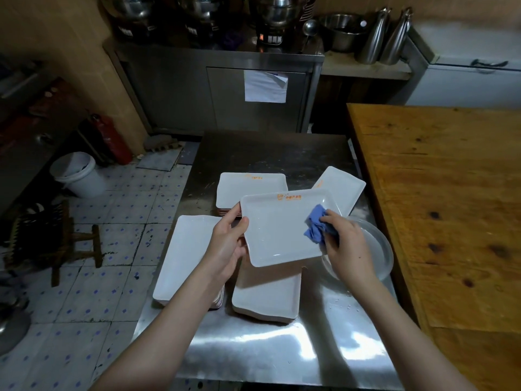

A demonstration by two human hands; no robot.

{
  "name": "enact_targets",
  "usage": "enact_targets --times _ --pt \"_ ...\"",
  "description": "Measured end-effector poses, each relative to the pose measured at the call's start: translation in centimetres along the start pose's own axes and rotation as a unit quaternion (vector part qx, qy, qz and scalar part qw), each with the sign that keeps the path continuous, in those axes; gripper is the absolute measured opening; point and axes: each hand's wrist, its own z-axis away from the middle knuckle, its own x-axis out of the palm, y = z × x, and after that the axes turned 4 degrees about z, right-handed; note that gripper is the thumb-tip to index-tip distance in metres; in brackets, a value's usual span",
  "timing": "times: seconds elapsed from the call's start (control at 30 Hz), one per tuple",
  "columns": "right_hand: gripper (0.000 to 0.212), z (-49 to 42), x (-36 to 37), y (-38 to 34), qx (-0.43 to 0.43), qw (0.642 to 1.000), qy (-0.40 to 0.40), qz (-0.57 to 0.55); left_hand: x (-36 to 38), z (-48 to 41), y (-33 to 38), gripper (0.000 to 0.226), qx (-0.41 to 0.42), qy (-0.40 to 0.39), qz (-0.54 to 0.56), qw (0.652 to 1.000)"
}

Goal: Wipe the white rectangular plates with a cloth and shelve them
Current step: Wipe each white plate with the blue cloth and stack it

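Note:
A white rectangular plate (279, 230) with orange print on its far rim is held above the steel table (253, 348). My left hand (228, 244) grips its left edge, thumb on top. My right hand (346, 244) holds a crumpled blue cloth (317, 225) against the plate's right side. Below lie more white rectangular plates: a stack at the back (248, 187), one at the back right (342, 187), a stack at the left (183, 255) and a stack at the front (267, 299).
A round clear bowl (377, 249) sits on the table under my right wrist. A wooden table (451, 207) borders the right side. A steel cabinet (225, 94) with pots stands behind. A white bucket (77, 173), wooden stool (76, 238) and red extinguisher (110, 136) stand on the tiled floor.

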Motion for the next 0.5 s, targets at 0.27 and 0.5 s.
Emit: enact_targets --times 0.27,0.5 --pt "0.031 2.5 2.2 -5.1 -0.088 0.993 -0.056 -0.048 0.5 -0.9 -0.6 0.032 0.009 -0.003 0.024 1.000" --pt "0.033 3.0 3.0 -6.9 -0.123 0.987 -0.103 -0.018 0.0 -1.5 -1.3 0.033 0.005 -0.002 0.055 0.998"
